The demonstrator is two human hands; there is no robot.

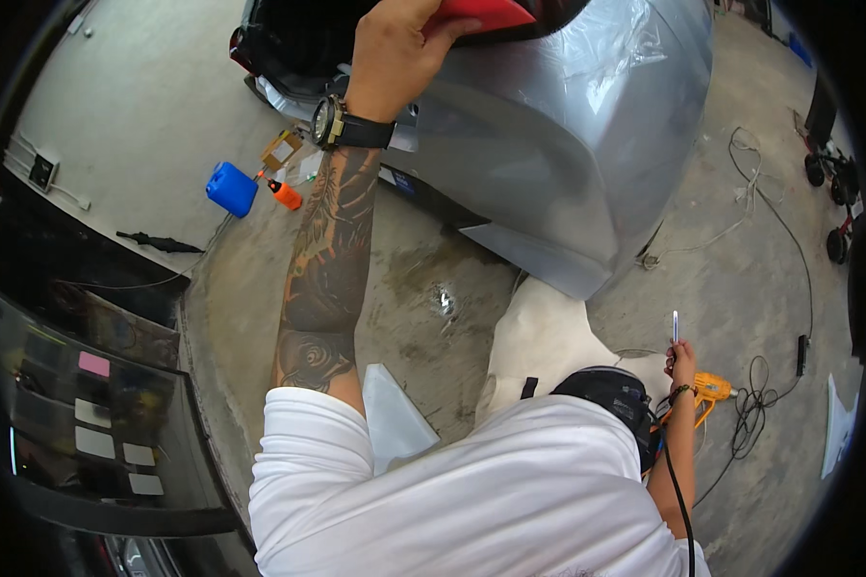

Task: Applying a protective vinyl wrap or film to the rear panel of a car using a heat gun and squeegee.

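Note:
At the top of the head view, my left hand (397, 43) grips a red squeegee (487, 18). It is held at the dark upper edge of a car body panel. Grey glossy film (519, 151) covers the panel, wrinkled and shiny towards the upper right. The film's loose lower corner (548, 256) hangs in front of my trousers. My right hand (680, 360) is low at my right side, its fingers closed around a slim, pale pen-like tool (675, 328) that points up. An orange heat gun (711, 389) shows just beyond my right wrist; whether it hangs or lies is unclear.
Black cable (754, 404) lies coiled on the concrete floor at right, with pale cord (729, 227) farther off. A blue jerrycan (231, 189), orange bottle (286, 195) and cardboard box (281, 149) stand at left. A translucent offcut sheet (397, 418) is beside me. A dark glass pane (115, 425) stands left.

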